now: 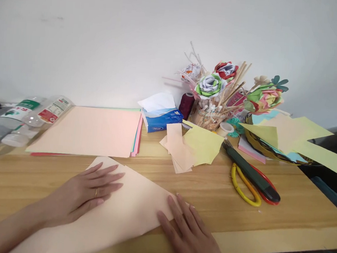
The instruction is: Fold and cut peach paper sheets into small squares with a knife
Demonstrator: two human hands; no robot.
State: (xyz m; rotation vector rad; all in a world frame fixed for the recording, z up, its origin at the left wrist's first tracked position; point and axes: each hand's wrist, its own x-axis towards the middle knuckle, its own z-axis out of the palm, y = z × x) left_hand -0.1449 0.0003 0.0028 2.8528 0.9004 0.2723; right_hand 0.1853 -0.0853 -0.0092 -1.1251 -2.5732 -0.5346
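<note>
A large pale peach sheet of paper [126,205], with a folded-looking slanted far edge, lies at the front of the wooden table. My left hand [87,194] rests flat on it, fingers stretched out and a ring on one of them. At the sheet's right corner, my right hand [187,226] presses down with its fingers spread; part of its thumb side is cut off by the frame's bottom. Neither hand is wrapped round anything. Part of the paper is covered by my left forearm.
Behind the sheet lies a stack of coloured paper [94,132]. Plastic bottles [19,113] lie at left. A tissue pack [163,120], paper scraps [204,143] and paper flowers [210,85] stand mid-back. A utility knife [251,173], scissors [245,190] and a basket [258,144] are at right.
</note>
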